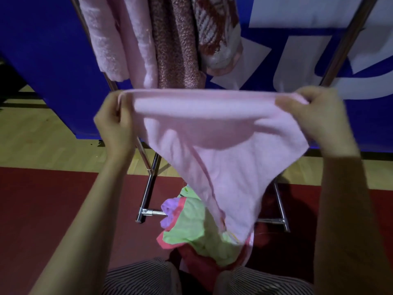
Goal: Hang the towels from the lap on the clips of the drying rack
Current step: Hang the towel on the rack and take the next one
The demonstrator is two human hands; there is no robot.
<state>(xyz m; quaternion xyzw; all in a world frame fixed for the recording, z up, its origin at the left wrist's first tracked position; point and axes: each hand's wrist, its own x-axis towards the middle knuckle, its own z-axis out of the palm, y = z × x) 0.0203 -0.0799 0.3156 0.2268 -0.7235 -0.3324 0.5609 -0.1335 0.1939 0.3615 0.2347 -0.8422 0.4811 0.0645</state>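
Your left hand (116, 124) and your right hand (319, 118) are both raised in front of you, and each grips one end of the top edge of a pale pink towel (223, 150). The fingers (116, 100) of the left hand are curled round the left corner, with the hem bunched inside them. The right hand's fingers and thumb are pinched shut on the right corner. The edge is pulled fairly taut between your hands, and the rest of the towel sags below it in a loose pouch that narrows to a point over your lap.

On your lap, under that hanging point, lies a heap of more towels: a light green towel with a coral border (191, 228), a purple towel (170, 206) at its far left, and some red cloth (197, 262) nearer to you. Your striped trousers (138, 277) show at the near edge.

The metal drying rack (150, 184) stands just beyond your knees, its legs on a red mat (53, 209) with wooden floor (42, 137) behind it. Four towels hang on it, above and beyond the one you hold: a fluffy pale pink towel (104, 39) at the far left, a smoother pink towel (140, 50), a mottled rose towel (176, 50) and a red-and-white patterned towel (217, 33). A blue and white banner (53, 50) fills the background.
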